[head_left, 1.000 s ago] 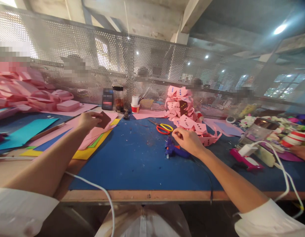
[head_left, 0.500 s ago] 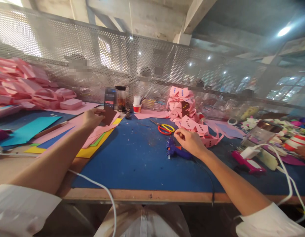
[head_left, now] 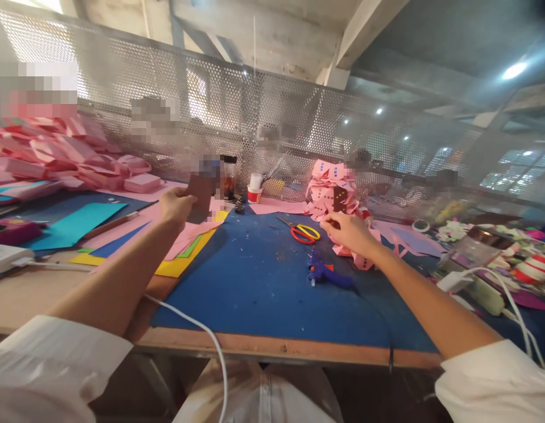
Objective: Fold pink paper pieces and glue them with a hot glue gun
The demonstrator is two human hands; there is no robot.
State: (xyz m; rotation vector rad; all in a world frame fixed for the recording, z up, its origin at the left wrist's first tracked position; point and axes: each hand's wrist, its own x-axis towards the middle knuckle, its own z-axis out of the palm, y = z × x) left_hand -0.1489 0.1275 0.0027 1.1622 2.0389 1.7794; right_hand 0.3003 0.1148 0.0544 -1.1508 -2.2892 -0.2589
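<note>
Brown card (head_left: 199,198) stands raised over the pink sheets (head_left: 190,242) on the left, pinched between the nearly closed thumb and fingers of the left hand (head_left: 177,205), while open blue mat (head_left: 237,294) runs from the yellow sheet's edge (head_left: 173,268) to the glue gun (head_left: 327,276) and down to the table's front edge (head_left: 272,345). The right hand (head_left: 351,232), its fingertips drawn together (whether on anything, I cannot tell), overlaps the dotted pink paper pile (head_left: 329,191), right of the scissors (head_left: 305,234). Compared with half a second ago, it has moved off the glue gun, and the card is more upright.

Pink pile (head_left: 84,147) cut off left, heads (head_left: 154,117) pixelated, phone (head_left: 214,171) partly behind brown card (head_left: 199,198)
</note>
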